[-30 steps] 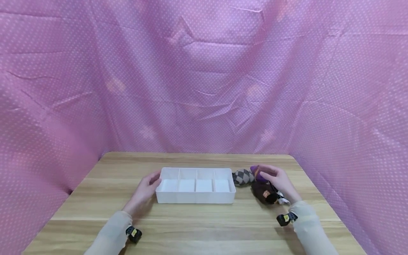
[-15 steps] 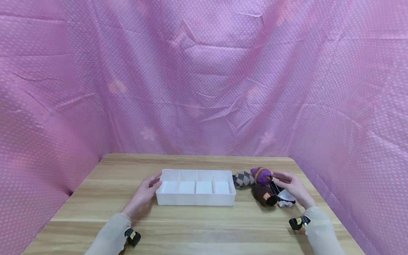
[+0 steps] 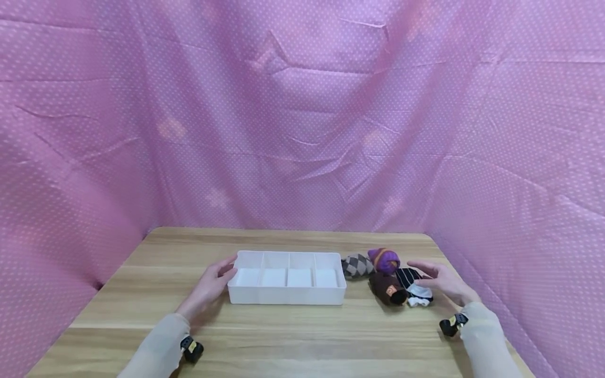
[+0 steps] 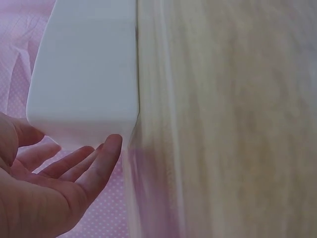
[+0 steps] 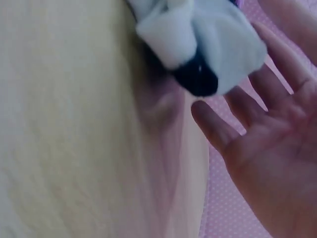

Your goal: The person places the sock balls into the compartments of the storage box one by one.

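Note:
A long white divided box (image 3: 286,295) stands on the table, its several compartments bare inside. My left hand (image 3: 211,283) rests with loosely bent fingertips against the box's left end, as the left wrist view also shows. My right hand (image 3: 444,282) has its fingers spread at the right side of a black-and-white striped rolled sock (image 3: 418,291); in the right wrist view the fingertips lie close to its white part, and contact is hard to tell. Left of it lie a brown rolled sock (image 3: 386,290), a purple one with orange stripes (image 3: 384,261) and a grey checkered one (image 3: 357,266).
The wooden table (image 3: 283,341) ends at a pink dotted curtain (image 3: 293,157) behind and at both sides. The checkered sock lies right against the box's right end, and the socks form a tight cluster.
My right hand has drawn away from the purple sock, to the right and toward me, beside the black-and-white sock. That sock and the purple one are now uncovered. The left hand stays at the box.

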Demonstrator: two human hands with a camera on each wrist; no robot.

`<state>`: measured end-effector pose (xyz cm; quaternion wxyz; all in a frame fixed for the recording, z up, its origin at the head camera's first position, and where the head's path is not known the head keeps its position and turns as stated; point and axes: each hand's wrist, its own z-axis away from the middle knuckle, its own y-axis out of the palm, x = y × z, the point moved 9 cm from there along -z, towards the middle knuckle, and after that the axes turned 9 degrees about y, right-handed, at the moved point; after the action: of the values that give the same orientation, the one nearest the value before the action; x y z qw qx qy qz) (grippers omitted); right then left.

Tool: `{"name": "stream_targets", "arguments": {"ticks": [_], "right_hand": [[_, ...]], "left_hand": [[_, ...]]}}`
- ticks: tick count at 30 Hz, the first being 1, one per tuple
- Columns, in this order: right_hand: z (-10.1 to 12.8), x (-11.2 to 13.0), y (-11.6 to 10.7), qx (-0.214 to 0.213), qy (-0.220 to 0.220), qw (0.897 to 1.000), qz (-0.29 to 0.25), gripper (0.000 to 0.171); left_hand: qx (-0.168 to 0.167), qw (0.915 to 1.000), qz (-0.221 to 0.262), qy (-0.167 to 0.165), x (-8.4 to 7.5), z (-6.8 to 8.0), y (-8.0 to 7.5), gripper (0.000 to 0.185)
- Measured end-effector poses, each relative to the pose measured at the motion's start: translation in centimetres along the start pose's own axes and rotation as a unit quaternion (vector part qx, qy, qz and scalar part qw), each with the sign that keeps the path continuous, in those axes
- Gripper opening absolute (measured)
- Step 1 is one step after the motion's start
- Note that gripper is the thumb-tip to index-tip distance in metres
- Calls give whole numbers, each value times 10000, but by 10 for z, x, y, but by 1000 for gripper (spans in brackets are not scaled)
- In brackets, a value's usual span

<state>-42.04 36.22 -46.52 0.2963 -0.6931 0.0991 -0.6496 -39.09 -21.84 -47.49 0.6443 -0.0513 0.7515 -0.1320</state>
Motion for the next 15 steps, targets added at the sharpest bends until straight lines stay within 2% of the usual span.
{"name": "stream_targets", "arguments": {"ticks": [3,6,12,15], "right_hand": [[-1,-6,5,470,-5,9989,-73,66],[-3,-13,8,735,44,9971,-199,69],[-10,-15,11,802,21,9967,-148,70],[-10,-16,12,799,46,9967,-141,70]], "left_hand": [[-27,9999,-134,1,0,0,-1,53],[7,9996,-268,-32,0,-1,-1,54],[-10,9994,-310,-147,0,1,-3,54],[-4,9993,-354,-95,0,1,-2,54]]}}
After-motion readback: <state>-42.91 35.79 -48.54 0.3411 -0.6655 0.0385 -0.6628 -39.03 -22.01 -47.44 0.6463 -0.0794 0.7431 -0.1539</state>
